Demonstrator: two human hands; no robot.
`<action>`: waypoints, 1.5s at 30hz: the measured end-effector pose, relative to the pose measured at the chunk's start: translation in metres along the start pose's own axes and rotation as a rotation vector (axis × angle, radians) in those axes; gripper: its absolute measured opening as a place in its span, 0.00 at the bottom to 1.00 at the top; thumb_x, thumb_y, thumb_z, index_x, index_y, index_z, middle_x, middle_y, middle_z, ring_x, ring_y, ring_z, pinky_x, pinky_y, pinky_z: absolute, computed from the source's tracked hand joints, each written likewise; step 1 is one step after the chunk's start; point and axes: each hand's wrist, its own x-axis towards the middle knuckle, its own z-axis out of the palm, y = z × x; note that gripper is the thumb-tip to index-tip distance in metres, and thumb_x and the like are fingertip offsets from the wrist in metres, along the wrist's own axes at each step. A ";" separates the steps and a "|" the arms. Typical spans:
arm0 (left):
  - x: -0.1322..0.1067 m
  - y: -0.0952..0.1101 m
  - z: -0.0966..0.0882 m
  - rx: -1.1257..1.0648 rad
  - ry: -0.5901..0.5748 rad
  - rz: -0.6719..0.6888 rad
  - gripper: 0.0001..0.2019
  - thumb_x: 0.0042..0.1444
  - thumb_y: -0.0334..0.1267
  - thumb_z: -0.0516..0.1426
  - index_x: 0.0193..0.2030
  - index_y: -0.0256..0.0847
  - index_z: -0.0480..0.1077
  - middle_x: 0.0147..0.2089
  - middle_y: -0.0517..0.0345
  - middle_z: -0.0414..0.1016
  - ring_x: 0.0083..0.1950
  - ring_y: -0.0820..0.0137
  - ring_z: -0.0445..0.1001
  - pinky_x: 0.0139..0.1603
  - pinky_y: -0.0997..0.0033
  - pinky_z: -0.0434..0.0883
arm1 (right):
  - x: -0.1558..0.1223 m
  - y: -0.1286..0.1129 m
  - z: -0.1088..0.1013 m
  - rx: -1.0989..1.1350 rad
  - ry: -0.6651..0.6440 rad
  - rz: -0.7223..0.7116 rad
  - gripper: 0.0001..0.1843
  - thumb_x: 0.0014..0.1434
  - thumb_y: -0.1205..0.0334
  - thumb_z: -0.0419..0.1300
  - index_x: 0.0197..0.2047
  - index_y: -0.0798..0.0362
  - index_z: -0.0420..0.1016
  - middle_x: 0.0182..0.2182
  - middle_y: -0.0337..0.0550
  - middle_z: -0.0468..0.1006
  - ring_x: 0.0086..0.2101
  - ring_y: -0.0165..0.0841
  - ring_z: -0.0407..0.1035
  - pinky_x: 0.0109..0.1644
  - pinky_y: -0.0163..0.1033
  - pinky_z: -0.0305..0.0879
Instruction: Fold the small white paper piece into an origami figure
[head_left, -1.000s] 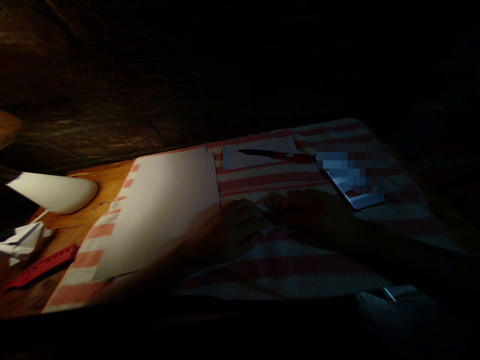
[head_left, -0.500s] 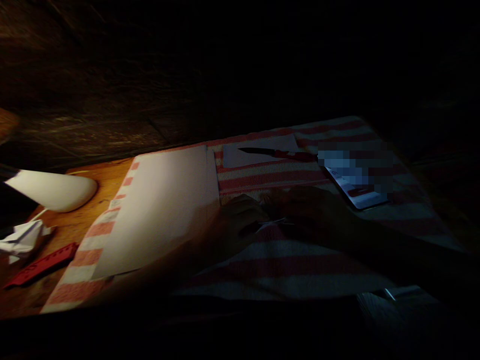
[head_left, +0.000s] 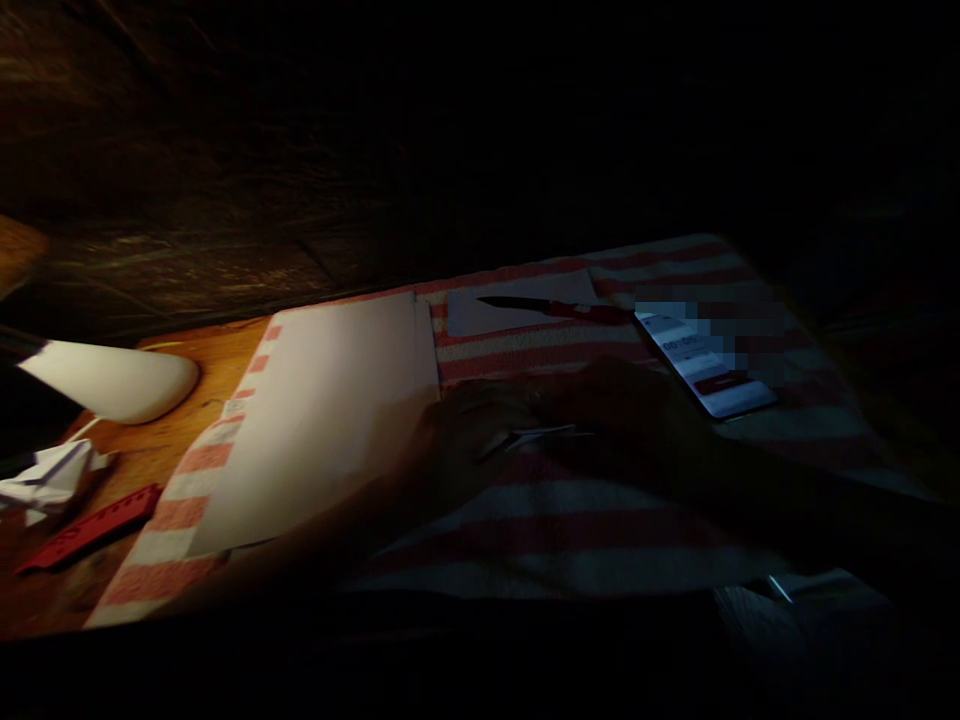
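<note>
Low over the striped cloth, my left hand [head_left: 476, 425] and my right hand [head_left: 634, 415] meet, both deep in shadow. Between their fingers, thin pale edges of a small folded paper [head_left: 544, 433] show; most of it is hidden. Both hands are closed on it, the left from its left end and the right from its right end. Left of my left hand lie white paper sheets [head_left: 315, 420]. Beyond the hands, a knife [head_left: 555, 308] with a dark blade and red handle rests partly on a smaller paper piece [head_left: 480, 318].
A lit phone [head_left: 694, 365] lies beyond my right hand. The red-and-white striped cloth [head_left: 517, 350] covers much of the wooden table [head_left: 225, 350]. On the left are a white lamp base [head_left: 127, 382], a crumpled or folded white paper [head_left: 49, 480] and a red ruler-like strip [head_left: 90, 530].
My hands have shifted slightly and the paper's crossed edges now look flatter, in a narrow line. The view has moved very slightly. Knife, sheets and phone stay put.
</note>
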 end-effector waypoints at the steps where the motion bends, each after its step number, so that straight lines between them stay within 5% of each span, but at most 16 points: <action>1: 0.003 0.004 -0.003 -0.034 0.023 -0.053 0.09 0.60 0.31 0.60 0.46 0.40 0.78 0.46 0.52 0.84 0.50 0.64 0.81 0.51 0.63 0.78 | 0.003 -0.003 -0.004 0.053 0.033 0.027 0.12 0.66 0.60 0.60 0.49 0.53 0.80 0.47 0.50 0.82 0.47 0.40 0.75 0.47 0.44 0.72; 3: 0.010 0.012 -0.008 -0.113 0.072 -0.209 0.06 0.57 0.33 0.63 0.42 0.40 0.79 0.40 0.55 0.84 0.41 0.67 0.82 0.44 0.68 0.79 | 0.012 -0.011 -0.009 0.192 0.080 0.162 0.11 0.66 0.62 0.59 0.48 0.51 0.80 0.45 0.47 0.83 0.45 0.39 0.76 0.47 0.43 0.72; 5: 0.017 0.017 -0.009 -0.273 0.137 -0.383 0.03 0.57 0.33 0.62 0.37 0.38 0.77 0.33 0.56 0.82 0.34 0.70 0.80 0.36 0.73 0.78 | 0.022 -0.018 -0.009 0.386 0.109 0.395 0.06 0.64 0.61 0.61 0.38 0.52 0.79 0.32 0.42 0.82 0.33 0.34 0.76 0.34 0.37 0.70; 7: 0.021 0.017 -0.005 -0.467 0.229 -0.524 0.02 0.55 0.33 0.62 0.34 0.37 0.75 0.28 0.59 0.79 0.28 0.73 0.77 0.28 0.76 0.74 | 0.031 -0.023 -0.004 0.607 0.151 0.602 0.12 0.61 0.58 0.64 0.28 0.53 0.72 0.21 0.36 0.74 0.22 0.28 0.68 0.23 0.33 0.62; 10: 0.020 0.012 0.007 -0.649 0.281 -0.704 0.06 0.53 0.35 0.64 0.30 0.36 0.74 0.24 0.60 0.75 0.23 0.76 0.72 0.22 0.79 0.69 | 0.037 -0.023 0.007 0.822 0.154 0.779 0.16 0.56 0.55 0.69 0.26 0.54 0.70 0.19 0.33 0.70 0.19 0.25 0.63 0.20 0.31 0.56; 14: 0.014 0.009 0.018 -0.799 0.337 -0.839 0.07 0.49 0.36 0.66 0.29 0.36 0.74 0.23 0.62 0.73 0.22 0.78 0.69 0.21 0.80 0.66 | 0.034 -0.017 0.020 0.884 0.212 0.794 0.17 0.49 0.57 0.74 0.26 0.55 0.70 0.20 0.32 0.70 0.21 0.25 0.63 0.22 0.30 0.57; 22: 0.011 0.004 0.022 -0.828 0.315 -0.845 0.11 0.47 0.35 0.67 0.21 0.36 0.70 0.19 0.65 0.67 0.20 0.80 0.63 0.19 0.80 0.59 | 0.031 -0.014 0.024 0.882 0.218 0.771 0.15 0.51 0.56 0.73 0.30 0.54 0.72 0.21 0.32 0.71 0.21 0.26 0.64 0.23 0.31 0.60; 26: 0.010 0.003 0.017 -0.712 0.304 -0.722 0.06 0.51 0.32 0.66 0.27 0.37 0.74 0.22 0.63 0.72 0.22 0.78 0.68 0.21 0.79 0.63 | 0.031 -0.015 0.016 0.737 0.178 0.675 0.12 0.55 0.57 0.70 0.31 0.55 0.75 0.24 0.36 0.75 0.24 0.28 0.68 0.26 0.32 0.63; 31: 0.009 0.001 -0.001 -0.282 0.268 -0.144 0.04 0.53 0.29 0.66 0.36 0.38 0.78 0.37 0.55 0.83 0.41 0.69 0.81 0.42 0.70 0.78 | 0.027 -0.011 0.002 0.409 0.146 0.169 0.04 0.63 0.63 0.64 0.40 0.53 0.79 0.36 0.43 0.82 0.37 0.33 0.76 0.40 0.37 0.71; 35: 0.007 -0.010 -0.008 0.052 0.146 0.168 0.08 0.57 0.25 0.61 0.41 0.39 0.78 0.43 0.52 0.83 0.45 0.67 0.82 0.45 0.68 0.80 | 0.021 -0.002 0.001 0.123 0.100 -0.121 0.03 0.64 0.67 0.62 0.41 0.54 0.77 0.40 0.47 0.83 0.40 0.34 0.77 0.42 0.37 0.72; 45: -0.002 -0.028 0.005 0.259 0.005 0.250 0.10 0.57 0.24 0.56 0.41 0.38 0.76 0.42 0.53 0.81 0.42 0.68 0.81 0.42 0.68 0.80 | 0.007 0.018 0.026 -0.009 -0.090 -0.062 0.07 0.68 0.66 0.56 0.46 0.52 0.75 0.44 0.49 0.81 0.42 0.37 0.76 0.45 0.42 0.73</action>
